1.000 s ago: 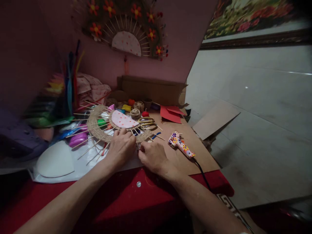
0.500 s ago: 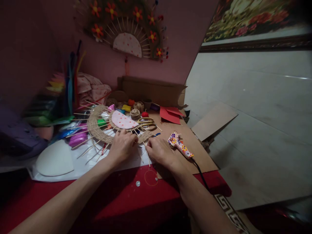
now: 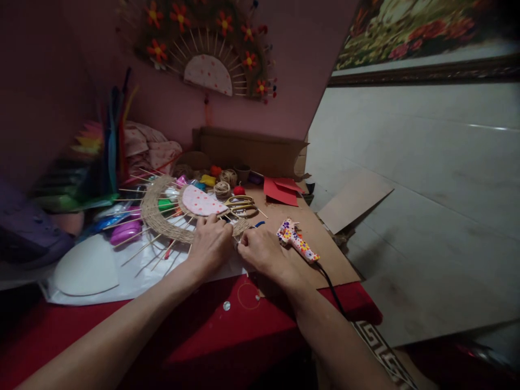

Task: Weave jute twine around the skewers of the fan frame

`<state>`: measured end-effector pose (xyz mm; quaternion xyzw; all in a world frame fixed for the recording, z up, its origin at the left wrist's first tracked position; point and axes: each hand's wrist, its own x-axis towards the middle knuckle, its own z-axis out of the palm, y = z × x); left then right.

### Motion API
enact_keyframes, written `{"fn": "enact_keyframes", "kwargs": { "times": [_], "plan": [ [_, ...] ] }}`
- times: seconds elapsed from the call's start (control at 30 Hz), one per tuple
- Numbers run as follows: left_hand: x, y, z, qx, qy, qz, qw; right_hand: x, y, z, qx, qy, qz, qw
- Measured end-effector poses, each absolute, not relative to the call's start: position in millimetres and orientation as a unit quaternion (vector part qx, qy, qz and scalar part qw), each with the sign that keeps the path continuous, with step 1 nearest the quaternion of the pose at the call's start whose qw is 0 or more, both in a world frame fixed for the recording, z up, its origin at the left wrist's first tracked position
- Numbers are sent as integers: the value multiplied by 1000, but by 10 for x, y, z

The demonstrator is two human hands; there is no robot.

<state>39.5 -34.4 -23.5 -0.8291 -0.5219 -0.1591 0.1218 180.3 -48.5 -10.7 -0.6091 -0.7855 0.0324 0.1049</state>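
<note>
A fan-shaped frame of thin wooden sticks (image 3: 129, 221) lies on the table, a band of woven jute twine (image 3: 152, 216) running through it. At its centre sits a half-round of pink dotted fabric (image 3: 203, 201). My left hand (image 3: 213, 241) is closed over the near right part of the frame, covering some sticks. Close beside it, at the right end of the band, my right hand (image 3: 262, 249) is pinched shut; its fingers hide what they hold. Right of that hand lies a flower-patterned glue gun (image 3: 298, 241), its black cord running toward the table edge.
Behind the frame are gold-handled scissors (image 3: 240, 205), twine balls (image 3: 222, 189) and red sheets (image 3: 283, 190). Packets of coloured clay (image 3: 127, 232) and a pale rounded board (image 3: 86, 266) lie left. Cardboard (image 3: 329, 268) covers the table's right side. A finished fan (image 3: 208, 74) hangs on the wall.
My right hand has drawn slightly nearer to my left and turned, its fingers more curled. Sticks that showed below and between the hands are now covered. The view has shifted slightly.
</note>
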Motion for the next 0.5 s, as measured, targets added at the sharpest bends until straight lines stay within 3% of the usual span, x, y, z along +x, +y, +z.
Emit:
{"fn": "enact_keyframes", "kwargs": {
  "times": [0.27,0.5],
  "plan": [
    [396,-343,-252,-817,-542,-166,102,1803,-485,-93,-611,-785,41,95],
    [399,-360,-253,-827,-514,-163,157,1790,-499,-65,-613,-783,40,92]
  ]
}}
